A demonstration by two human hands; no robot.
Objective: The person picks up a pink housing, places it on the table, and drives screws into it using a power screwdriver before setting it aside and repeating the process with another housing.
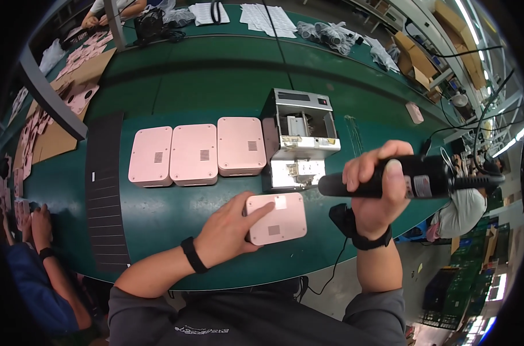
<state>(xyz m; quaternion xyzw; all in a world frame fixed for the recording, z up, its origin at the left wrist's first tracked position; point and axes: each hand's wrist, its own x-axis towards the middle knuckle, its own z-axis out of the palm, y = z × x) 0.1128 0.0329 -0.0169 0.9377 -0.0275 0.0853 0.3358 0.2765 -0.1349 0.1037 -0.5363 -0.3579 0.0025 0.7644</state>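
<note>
My right hand [383,187] is wrapped round a black electric screwdriver [414,179], held raised above the right of the bench. Its rounded end points left and a cable leaves its right end. My left hand [227,225] grips a pink box-shaped housing [290,222] by its left side, a finger lying on its top beside a small whitish square label. The housing lies near the bench's front edge, with screw holes at the corners and a vent grid. Just beyond it stands a metal screw feeder [301,141], its upper part open. The screwdriver's bit is not visible.
Three similar pink housings [194,154] stand in a row left of the feeder. A dark ruled strip [105,196] lies farther left. Another person's hand [41,228] works at the left edge near pink parts and cardboard [57,135]. A metal post [48,92] slants at upper left.
</note>
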